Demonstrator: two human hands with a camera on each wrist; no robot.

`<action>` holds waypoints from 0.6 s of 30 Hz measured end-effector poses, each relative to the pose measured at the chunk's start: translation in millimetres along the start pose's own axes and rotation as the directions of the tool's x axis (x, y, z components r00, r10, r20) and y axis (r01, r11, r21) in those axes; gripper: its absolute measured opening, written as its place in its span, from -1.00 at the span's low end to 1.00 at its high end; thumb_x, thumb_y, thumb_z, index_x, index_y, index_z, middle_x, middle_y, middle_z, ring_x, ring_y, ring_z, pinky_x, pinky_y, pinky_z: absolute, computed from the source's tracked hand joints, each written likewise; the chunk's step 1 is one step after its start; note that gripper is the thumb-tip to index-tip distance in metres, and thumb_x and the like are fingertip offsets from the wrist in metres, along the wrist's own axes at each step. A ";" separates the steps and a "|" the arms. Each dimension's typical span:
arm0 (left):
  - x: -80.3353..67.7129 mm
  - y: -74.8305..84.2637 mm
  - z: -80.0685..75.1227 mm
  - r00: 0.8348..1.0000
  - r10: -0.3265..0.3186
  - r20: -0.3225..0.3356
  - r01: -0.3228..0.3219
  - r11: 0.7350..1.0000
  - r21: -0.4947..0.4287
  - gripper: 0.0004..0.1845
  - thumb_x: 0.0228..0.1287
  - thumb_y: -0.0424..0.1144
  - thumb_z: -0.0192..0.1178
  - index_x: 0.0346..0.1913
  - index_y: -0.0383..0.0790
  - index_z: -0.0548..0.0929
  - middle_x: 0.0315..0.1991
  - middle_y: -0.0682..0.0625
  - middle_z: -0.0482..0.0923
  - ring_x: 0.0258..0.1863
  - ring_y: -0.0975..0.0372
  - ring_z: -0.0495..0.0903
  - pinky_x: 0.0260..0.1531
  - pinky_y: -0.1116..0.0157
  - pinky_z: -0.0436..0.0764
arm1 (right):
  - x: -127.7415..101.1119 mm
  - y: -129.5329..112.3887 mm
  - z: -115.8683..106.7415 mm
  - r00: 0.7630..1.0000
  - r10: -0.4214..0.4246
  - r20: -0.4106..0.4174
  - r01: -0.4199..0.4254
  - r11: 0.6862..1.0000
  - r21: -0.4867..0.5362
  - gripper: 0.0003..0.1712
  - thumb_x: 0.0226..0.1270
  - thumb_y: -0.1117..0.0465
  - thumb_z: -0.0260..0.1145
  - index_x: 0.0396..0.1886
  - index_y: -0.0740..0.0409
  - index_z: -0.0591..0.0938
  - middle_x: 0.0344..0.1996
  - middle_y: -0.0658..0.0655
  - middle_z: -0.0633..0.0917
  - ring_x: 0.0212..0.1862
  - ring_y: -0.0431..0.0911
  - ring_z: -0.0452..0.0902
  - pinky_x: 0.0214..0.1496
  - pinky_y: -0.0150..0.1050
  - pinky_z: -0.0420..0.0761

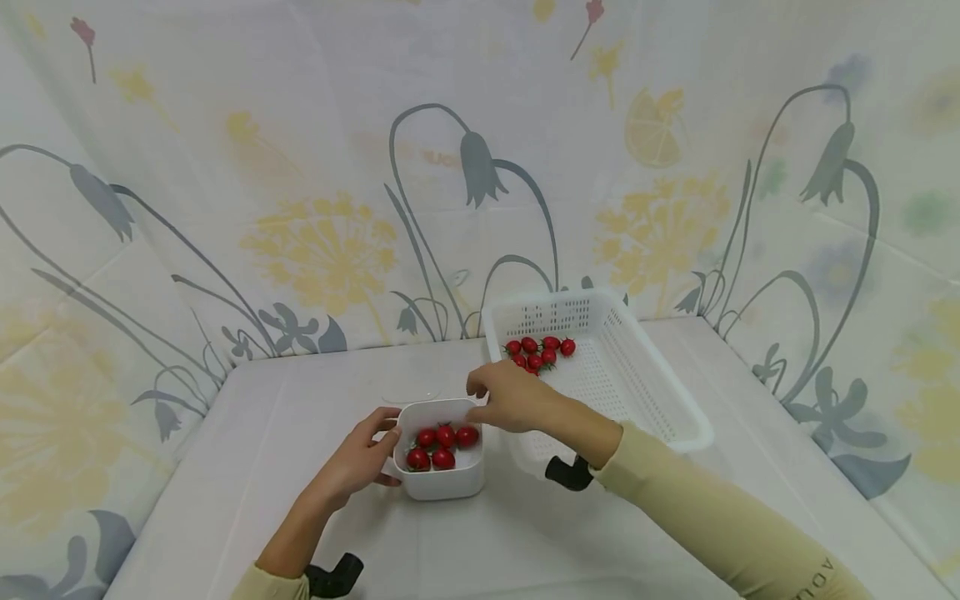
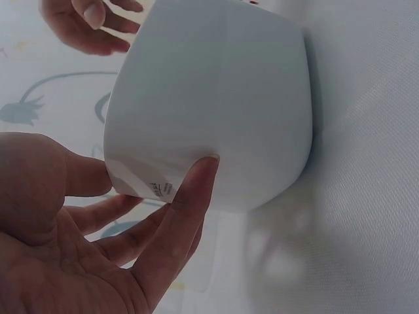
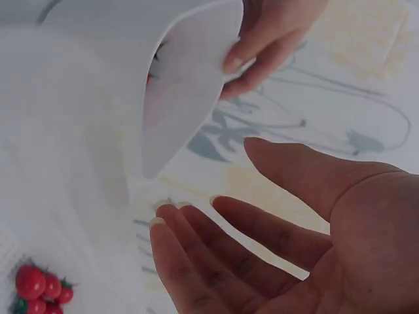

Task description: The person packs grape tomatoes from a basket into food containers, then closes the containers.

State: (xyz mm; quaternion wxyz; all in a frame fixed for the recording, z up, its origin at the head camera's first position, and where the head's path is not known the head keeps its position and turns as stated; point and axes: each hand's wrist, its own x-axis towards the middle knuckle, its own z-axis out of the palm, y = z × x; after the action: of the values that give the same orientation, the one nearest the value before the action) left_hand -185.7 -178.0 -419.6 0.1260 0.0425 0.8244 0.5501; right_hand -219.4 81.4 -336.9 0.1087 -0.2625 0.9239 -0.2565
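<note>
Several red cherry tomatoes (image 1: 443,459) lie in a small white square container (image 1: 444,487) on the table. My left hand (image 1: 362,455) holds this container by its left side; in the left wrist view a finger (image 2: 186,203) lies along the outer wall and the thumb is at the rim, beside a small printed label (image 2: 161,189). Over the container's right rim is my right hand (image 1: 513,397), its fingers relaxed and apart from the thumb. Nothing lies between them in the right wrist view, where the palm (image 3: 288,255) faces the camera.
A white perforated basket (image 1: 678,400) stands behind and to the right, with more cherry tomatoes (image 1: 550,357) at its left side. A pale cloth (image 1: 300,400) covers the table, and a flower-printed curtain (image 1: 322,108) hangs behind. Each wrist carries a black mount (image 1: 567,472).
</note>
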 end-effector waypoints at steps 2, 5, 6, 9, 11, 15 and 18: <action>0.0 0.1 -0.1 1.000 0.000 -0.002 0.000 1.000 0.005 -0.60 0.63 -0.24 -0.02 0.40 -0.26 0.39 0.39 -0.38 0.34 0.13 -0.20 0.59 -0.38 0.04 0.80 | -3.3 6.5 -8.6 1.000 0.004 0.004 -0.004 1.000 0.014 -0.65 0.35 0.17 0.43 0.04 0.27 0.69 -0.03 0.19 0.73 -0.03 0.03 0.70 -0.04 -0.13 0.76; -0.7 -0.1 -0.6 1.000 -0.009 -0.007 0.009 1.000 0.007 -0.60 0.62 -0.24 -0.01 0.40 -0.24 0.39 0.39 -0.36 0.34 0.13 -0.20 0.59 -0.38 0.06 0.80 | -8.2 17.4 -21.3 1.000 0.018 -0.003 -0.018 1.000 0.016 -0.66 0.34 0.17 0.43 0.03 0.26 0.69 -0.06 0.17 0.74 -0.02 0.03 0.68 0.01 -0.13 0.74; -1.0 -0.2 -0.7 1.000 -0.014 -0.010 0.014 1.000 0.007 -0.60 0.62 -0.24 -0.01 0.40 -0.24 0.40 0.39 -0.36 0.35 0.12 -0.19 0.59 -0.38 0.06 0.80 | -9.6 21.7 -25.1 1.000 0.025 -0.007 -0.025 1.000 0.016 -0.65 0.34 0.16 0.43 0.02 0.27 0.69 -0.08 0.16 0.74 -0.03 0.02 0.66 0.02 -0.12 0.73; -1.6 -0.1 -1.2 1.000 -0.020 -0.015 0.020 1.000 0.009 -0.60 0.62 -0.23 -0.01 0.40 -0.22 0.40 0.39 -0.35 0.35 0.09 -0.16 0.61 -0.38 0.07 0.80 | -15.0 34.1 -37.1 0.999 0.052 0.001 -0.052 0.998 0.020 -0.66 0.33 0.13 0.43 -0.03 0.27 0.70 -0.15 0.13 0.71 -0.07 0.00 0.60 0.01 -0.10 0.68; -1.5 0.1 -1.0 1.000 -0.019 -0.016 0.019 1.000 0.010 -0.61 0.62 -0.23 -0.01 0.39 -0.22 0.41 0.39 -0.34 0.35 0.08 -0.13 0.62 -0.38 0.07 0.80 | -17.7 44.4 -43.9 0.996 0.081 0.020 -0.082 0.995 0.050 -0.66 0.33 0.11 0.43 -0.05 0.27 0.70 -0.17 0.12 0.70 -0.11 -0.02 0.60 -0.04 -0.11 0.68; -1.1 0.6 -0.8 1.000 -0.011 -0.015 0.012 1.000 0.012 -0.61 0.62 -0.23 -0.01 0.39 -0.23 0.41 0.39 -0.34 0.36 0.06 -0.11 0.63 -0.38 0.06 0.80 | -20.4 68.6 -55.2 0.989 0.134 0.065 -0.142 0.982 0.128 -0.68 0.35 0.12 0.42 -0.11 0.31 0.69 -0.16 0.18 0.73 -0.19 -0.03 0.67 -0.11 -0.13 0.75; -0.7 0.6 -0.9 1.000 -0.009 -0.017 0.009 1.000 0.013 -0.61 0.62 -0.23 0.00 0.39 -0.23 0.41 0.38 -0.34 0.36 0.06 -0.11 0.63 -0.38 0.06 0.80 | -19.7 87.5 -61.2 0.978 0.186 0.095 -0.201 0.963 0.179 -0.70 0.38 0.14 0.40 -0.13 0.34 0.68 -0.15 0.23 0.74 -0.23 -0.02 0.70 -0.12 -0.10 0.78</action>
State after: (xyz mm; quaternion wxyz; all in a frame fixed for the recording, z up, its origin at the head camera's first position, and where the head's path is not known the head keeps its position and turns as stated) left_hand -185.3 -178.7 -418.6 0.1211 0.0348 0.8292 0.5446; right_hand -260.9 181.5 -330.3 0.1931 -0.1693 0.9119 -0.3201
